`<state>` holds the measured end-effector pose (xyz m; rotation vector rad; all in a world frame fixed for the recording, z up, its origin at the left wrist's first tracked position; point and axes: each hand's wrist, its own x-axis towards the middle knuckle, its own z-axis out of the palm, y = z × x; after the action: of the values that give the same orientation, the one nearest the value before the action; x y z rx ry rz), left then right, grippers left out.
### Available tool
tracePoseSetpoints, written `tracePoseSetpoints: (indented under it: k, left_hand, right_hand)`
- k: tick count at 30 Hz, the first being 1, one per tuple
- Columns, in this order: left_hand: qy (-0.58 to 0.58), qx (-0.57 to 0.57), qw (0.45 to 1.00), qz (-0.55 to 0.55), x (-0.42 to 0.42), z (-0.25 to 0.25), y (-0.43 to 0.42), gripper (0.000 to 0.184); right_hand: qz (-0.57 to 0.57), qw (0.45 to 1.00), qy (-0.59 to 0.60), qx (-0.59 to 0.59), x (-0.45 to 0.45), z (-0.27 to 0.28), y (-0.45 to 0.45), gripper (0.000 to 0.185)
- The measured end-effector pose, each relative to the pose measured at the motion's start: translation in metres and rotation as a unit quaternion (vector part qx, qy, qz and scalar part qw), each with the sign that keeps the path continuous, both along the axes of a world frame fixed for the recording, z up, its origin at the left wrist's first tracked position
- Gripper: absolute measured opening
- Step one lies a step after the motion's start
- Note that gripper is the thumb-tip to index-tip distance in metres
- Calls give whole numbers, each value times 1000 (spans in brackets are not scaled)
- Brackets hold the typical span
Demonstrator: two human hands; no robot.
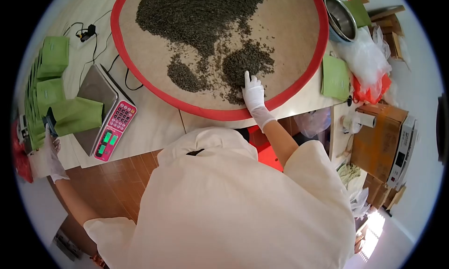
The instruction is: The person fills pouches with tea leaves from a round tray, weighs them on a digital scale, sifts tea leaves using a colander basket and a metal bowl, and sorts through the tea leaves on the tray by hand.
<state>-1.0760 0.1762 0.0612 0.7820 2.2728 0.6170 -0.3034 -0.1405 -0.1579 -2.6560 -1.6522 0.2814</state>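
My right hand [254, 95], in a white glove, reaches over the tray's near rim to a small heap of dark dried leaves [238, 65] that look like tea. Its index finger stretches forward while other fingers curl in; what lies under them is hidden. At the far left my gloved left hand [48, 159] closes at the mouth end of a green pouch [82, 115]. A dark piece [49, 121] shows at that mouth, its kind unclear. The pouch lies partly over the metal pan of a pink digital scale [116, 129] with lit green displays.
The large round tray [206, 111] has a raised red rim. Several green pouches [54, 58] stand along the left edge. Cables with a black plug [86, 33] cross the table. At right are another green pouch [335, 77], a metal bowl [340, 19], plastic bags and a cardboard box [378, 138].
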Motion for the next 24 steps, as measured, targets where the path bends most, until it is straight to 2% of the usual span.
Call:
tracePoseSetpoints:
  k: [1,2,4,5,6,7,8,9,10,12,13,15,16,17,18,20,21,22,24]
  left_hand:
    - [1,-6,1000,6,-8,-4,8,54]
    - [-1,-22,999,24,-15,-12,12,50]
    - [-69,-31,996,43,-29,-30,14,44]
    - [-76,-32,996,44,-37,-32,12,43]
    - [-69,-25,997,35,-34,-29,7,43]
    - [-57,-15,998,22,-33,-26,1,42]
    - [-43,-1,999,5,-31,-23,-4,42]
    - [-25,18,999,-16,-27,-21,-8,42]
    - [-3,39,998,-46,-20,-16,-11,42]
    - [54,90,988,-116,1,-3,-18,42]
    - [89,115,977,-158,22,6,-23,42]
    - [162,144,949,-228,75,33,-37,42]
    - [207,131,941,-235,128,58,-53,46]
    - [251,117,930,-241,181,84,-70,51]
    - [228,91,932,-267,213,101,-78,51]
    - [231,164,894,-348,258,111,-93,49]
    - [203,152,897,-361,281,115,-99,49]
    - [195,106,904,-366,321,130,-112,50]
    - [233,80,879,-408,369,133,-126,45]
  right_hand:
    - [14,1000,-7,7,1,-7,2,58]
    - [11,1000,-5,7,4,-8,3,58]
    - [-87,988,111,66,12,2,6,59]
    - [-148,973,147,95,15,8,8,51]
    - [-95,957,76,264,24,-15,3,40]
    - [-172,929,223,240,35,-12,4,39]
    - [-245,875,362,210,43,-10,5,38]
    - [-343,762,516,189,39,36,11,33]
    - [-371,663,615,210,43,50,12,27]
    - [-334,547,737,214,56,59,12,25]
    - [-335,547,736,216,59,66,13,25]
    - [-269,397,852,209,62,87,22,27]
    - [-261,399,856,202,59,102,30,27]
    - [-236,353,884,196,53,122,37,27]
    - [-208,304,911,184,44,142,47,28]
    - [-149,282,935,152,24,190,69,28]
    - [-114,257,951,131,9,213,81,27]
    - [-107,275,946,136,-8,238,90,27]
    - [-58,236,965,94,-37,282,108,28]
